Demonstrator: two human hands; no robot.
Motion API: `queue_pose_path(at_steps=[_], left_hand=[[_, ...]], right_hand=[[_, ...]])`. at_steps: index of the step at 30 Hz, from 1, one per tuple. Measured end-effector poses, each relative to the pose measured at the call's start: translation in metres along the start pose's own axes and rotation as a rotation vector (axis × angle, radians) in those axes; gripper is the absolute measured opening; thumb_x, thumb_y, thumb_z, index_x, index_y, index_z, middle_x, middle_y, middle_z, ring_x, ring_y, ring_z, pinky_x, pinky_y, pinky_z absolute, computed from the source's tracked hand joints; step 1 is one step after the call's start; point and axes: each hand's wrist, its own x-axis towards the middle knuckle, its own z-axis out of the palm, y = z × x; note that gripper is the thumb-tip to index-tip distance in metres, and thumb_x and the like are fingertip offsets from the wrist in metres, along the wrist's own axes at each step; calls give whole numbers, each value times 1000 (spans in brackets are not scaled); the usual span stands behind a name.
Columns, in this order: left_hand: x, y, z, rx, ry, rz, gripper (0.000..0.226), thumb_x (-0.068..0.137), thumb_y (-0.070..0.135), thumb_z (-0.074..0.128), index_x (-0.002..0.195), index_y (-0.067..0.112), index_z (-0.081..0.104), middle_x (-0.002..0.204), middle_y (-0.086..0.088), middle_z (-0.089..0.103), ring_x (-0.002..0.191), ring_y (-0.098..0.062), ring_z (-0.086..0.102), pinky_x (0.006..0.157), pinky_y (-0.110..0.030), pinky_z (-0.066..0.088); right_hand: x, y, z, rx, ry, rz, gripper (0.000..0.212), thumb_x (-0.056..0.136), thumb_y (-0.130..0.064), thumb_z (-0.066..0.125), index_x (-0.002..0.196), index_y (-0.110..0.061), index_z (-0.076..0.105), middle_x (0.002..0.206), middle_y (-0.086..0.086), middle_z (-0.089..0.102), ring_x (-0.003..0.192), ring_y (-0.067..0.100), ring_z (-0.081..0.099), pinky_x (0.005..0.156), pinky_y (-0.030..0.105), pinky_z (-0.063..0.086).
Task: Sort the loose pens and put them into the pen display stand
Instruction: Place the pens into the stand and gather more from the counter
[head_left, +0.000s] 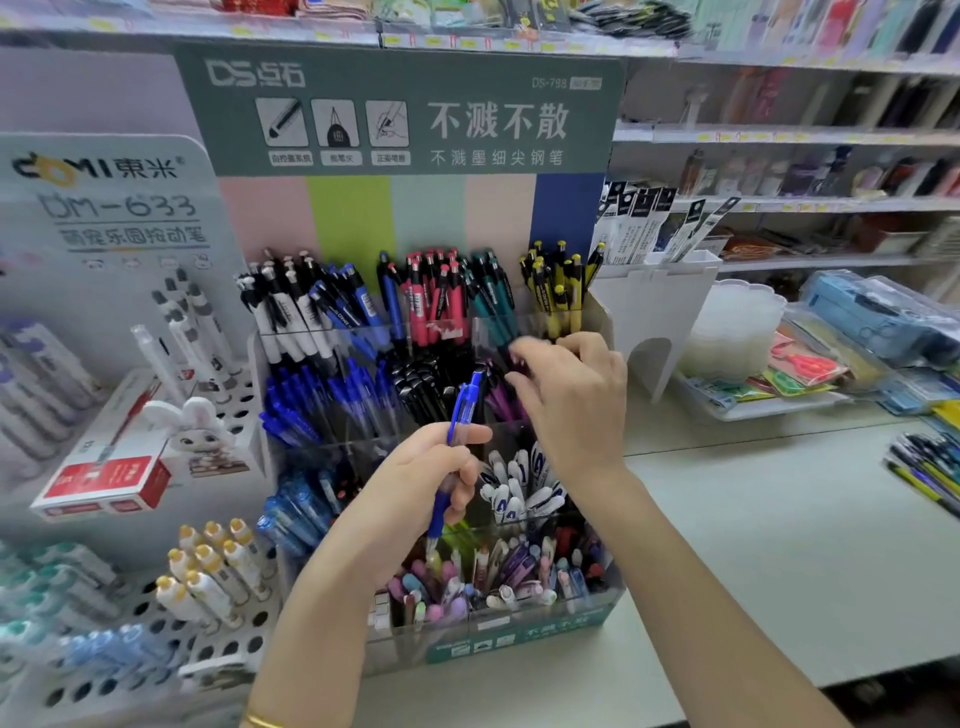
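Note:
A tiered clear pen display stand (519, 631) with a green header board fills the middle; its compartments hold white, blue, red, teal, yellow, black and purple pens. My left hand (415, 483) grips a blue click pen (460, 431) upright in front of the stand's middle rows. My right hand (571, 400) hovers over the purple pens (501, 402) in the second row, fingers loosely curled and blurred; whether it holds anything cannot be made out. The front compartment holds several mixed pastel pens (467, 582).
A white perforated stand (223, 649) with yellow-capped pens sits at the left, with a red-and-white box (104, 478) and rabbit figure behind it. A white holder (654, 312) of refills stands right of the display. Loose pens (924, 467) lie at the counter's right edge.

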Motion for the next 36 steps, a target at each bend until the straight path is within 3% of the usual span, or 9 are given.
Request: queue_pose_path(at_steps=[4,7,10,13,17,20,24,32,36], left_hand=[[0,0,-4,-90,-2,2,37,95,-8,27,110,6,57,56,1,51,43,-9,41,41,-21,33],[-9,1,-10,-106,-8,56,36,96,-7,29,110,7,59,60,2,52,48,-10,42,46,-22,35],[-18,2,-17,-92,-12,119,33,97,-4,32,106,9,60,66,0,52,54,-12,42,52,-25,35],[-28,1,-29,-95,28,154,27,97,-3,34,98,9,59,67,-1,53,54,-12,44,52,-24,37],[-41,-1,-55,-134,209,94,26,97,2,44,115,11,60,71,-1,62,57,-11,54,53,-23,48],[-51,-3,-73,-215,356,91,29,93,0,51,116,17,55,80,-7,66,58,-13,57,51,-23,51],[-59,-4,-90,-239,394,116,30,93,0,50,120,13,54,76,-5,67,57,-14,57,48,-22,50],[-65,-8,-103,-187,338,87,27,97,0,44,119,12,55,74,-3,67,58,-12,56,51,-24,50],[-68,-7,-103,-171,271,84,26,96,1,44,117,11,57,74,-2,67,59,-13,56,51,-24,49]], right_hand=[[-3,3,2,-135,12,-50,17,77,-29,76,90,-17,76,88,2,64,92,25,45,70,37,40],[0,-12,-13,142,54,4,21,85,-21,67,102,-12,73,89,4,61,86,22,53,72,32,45],[4,-47,-33,728,-294,172,16,88,-21,66,101,-14,72,84,-1,62,76,10,56,71,22,47],[7,-73,-34,940,-545,234,8,85,-15,69,92,-15,70,81,-1,67,74,11,61,71,28,52],[27,-96,-27,1144,-288,387,5,90,-11,63,94,-14,64,80,-1,65,64,6,59,55,17,45],[34,-113,-13,1052,-120,290,3,92,-13,61,95,-14,61,81,-1,64,68,13,62,59,33,52],[23,-134,11,901,-211,142,7,92,-13,59,95,-8,63,87,5,63,76,22,63,65,45,54],[7,-153,38,237,-549,-37,28,96,-33,52,109,-11,64,104,5,64,93,24,62,76,33,48],[3,-152,28,416,-511,57,28,93,-23,60,118,-11,62,98,2,66,91,18,62,82,32,50]])
